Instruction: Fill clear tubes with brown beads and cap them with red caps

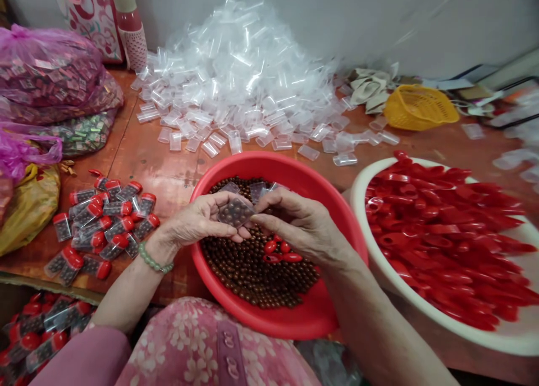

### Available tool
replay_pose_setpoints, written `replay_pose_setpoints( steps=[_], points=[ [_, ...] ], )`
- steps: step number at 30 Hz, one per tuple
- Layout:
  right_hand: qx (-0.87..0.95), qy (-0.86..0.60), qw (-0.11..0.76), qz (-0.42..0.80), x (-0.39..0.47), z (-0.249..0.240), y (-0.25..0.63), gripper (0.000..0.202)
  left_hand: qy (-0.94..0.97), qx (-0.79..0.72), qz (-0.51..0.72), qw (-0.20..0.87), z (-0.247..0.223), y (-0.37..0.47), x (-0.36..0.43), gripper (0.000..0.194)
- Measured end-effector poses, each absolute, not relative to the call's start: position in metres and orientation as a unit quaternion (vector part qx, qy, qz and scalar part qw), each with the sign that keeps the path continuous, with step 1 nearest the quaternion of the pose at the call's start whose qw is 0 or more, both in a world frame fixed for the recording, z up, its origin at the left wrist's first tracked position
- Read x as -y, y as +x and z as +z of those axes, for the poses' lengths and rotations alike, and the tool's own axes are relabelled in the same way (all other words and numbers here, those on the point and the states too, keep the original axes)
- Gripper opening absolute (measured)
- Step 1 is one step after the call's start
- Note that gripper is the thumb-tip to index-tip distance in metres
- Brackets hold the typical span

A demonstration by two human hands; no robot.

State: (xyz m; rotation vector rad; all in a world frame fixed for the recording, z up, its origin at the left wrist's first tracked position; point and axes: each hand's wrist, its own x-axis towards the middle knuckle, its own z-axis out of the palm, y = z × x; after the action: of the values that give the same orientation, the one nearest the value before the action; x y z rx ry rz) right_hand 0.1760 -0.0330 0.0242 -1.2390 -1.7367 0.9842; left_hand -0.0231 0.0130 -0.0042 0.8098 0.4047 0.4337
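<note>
Over the red basin (345,217), my left hand (200,220) has its fingers around a small clear plastic container (234,212) filled with brown beads. My right hand (301,223) pinches at the container's right end; whether something small sits between those fingertips is hidden. Below, many round brown beads (256,287) cover the basin floor. Several red caps (283,254) lie on the beads under my right hand. A couple of clear containers (259,190) rest on the beads behind my fingers.
A heap of clear containers (248,77) stands against the wall. Filled red-capped containers (105,217) lie at left, near pink bags (50,71). At right are a white basin (357,184) of red plastic pieces (442,240) and a yellow basket (421,108). A bottle (128,23) stands at back left.
</note>
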Motion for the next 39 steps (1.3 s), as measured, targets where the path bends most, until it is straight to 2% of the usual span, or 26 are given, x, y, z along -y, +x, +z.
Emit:
replay_pose_setpoints(
  steps=[4, 7, 9, 13, 15, 17, 19, 21, 23, 24, 27, 29, 31, 34, 39],
  points=[
    [0.671, -0.497, 0.381, 0.396, 0.041, 0.024, 0.182, 0.008, 0.366, -0.186, 0.22, 0.885, -0.003, -0.023, -0.014, 0.039],
    [0.691, -0.518, 0.343, 0.37, 0.054, 0.024, 0.187, 0.021, 0.331, -0.173, 0.233, 0.898, -0.003, -0.023, -0.016, 0.032],
    [0.728, -0.541, 0.253, 0.338, 0.062, 0.022, 0.191, 0.016, 0.308, -0.17, 0.241, 0.905, -0.003, -0.023, -0.019, 0.031],
    [0.768, -0.596, -0.036, 0.23, 0.074, 0.01, 0.194, 0.009, 0.294, -0.185, 0.259, 0.901, -0.003, -0.021, -0.022, 0.034],
    [0.756, -0.606, -0.149, 0.199, 0.078, 0.002, 0.192, 0.011, 0.296, -0.197, 0.265, 0.896, -0.002, -0.021, -0.02, 0.035],
    [0.742, -0.608, -0.205, 0.195, 0.08, -0.005, 0.189, 0.026, 0.304, -0.212, 0.277, 0.887, -0.001, -0.02, -0.015, 0.033],
    [0.733, -0.611, -0.225, 0.198, 0.082, -0.008, 0.185, 0.037, 0.322, -0.225, 0.287, 0.874, 0.0, -0.019, -0.008, 0.032],
    [0.73, -0.611, -0.23, 0.203, 0.084, -0.007, 0.185, 0.04, 0.355, -0.239, 0.293, 0.855, 0.002, -0.018, -0.002, 0.032],
    [0.733, -0.611, -0.198, 0.226, 0.086, -0.004, 0.189, 0.033, 0.392, -0.262, 0.308, 0.826, 0.003, -0.017, 0.001, 0.03],
    [0.735, -0.614, -0.15, 0.248, 0.087, -0.001, 0.193, 0.026, 0.407, -0.269, 0.317, 0.813, 0.004, -0.017, 0.002, 0.029],
    [0.689, -0.623, 0.119, 0.351, 0.089, 0.008, 0.206, 0.014, 0.44, -0.275, 0.312, 0.796, 0.008, -0.014, 0.0, 0.028],
    [0.595, -0.613, 0.306, 0.42, 0.087, 0.014, 0.211, 0.022, 0.461, -0.283, 0.289, 0.79, 0.01, -0.011, -0.001, 0.029],
    [0.494, -0.59, 0.43, 0.472, 0.082, 0.017, 0.211, 0.028, 0.47, -0.288, 0.27, 0.789, 0.011, -0.008, -0.002, 0.03],
    [0.41, -0.552, 0.512, 0.515, 0.073, 0.017, 0.203, 0.036, 0.462, -0.278, 0.257, 0.802, 0.014, -0.002, 0.002, 0.03],
    [0.373, -0.544, 0.545, 0.518, 0.063, 0.012, 0.193, 0.043, 0.447, -0.309, 0.254, 0.8, 0.016, 0.007, 0.013, 0.027]
  ],
)
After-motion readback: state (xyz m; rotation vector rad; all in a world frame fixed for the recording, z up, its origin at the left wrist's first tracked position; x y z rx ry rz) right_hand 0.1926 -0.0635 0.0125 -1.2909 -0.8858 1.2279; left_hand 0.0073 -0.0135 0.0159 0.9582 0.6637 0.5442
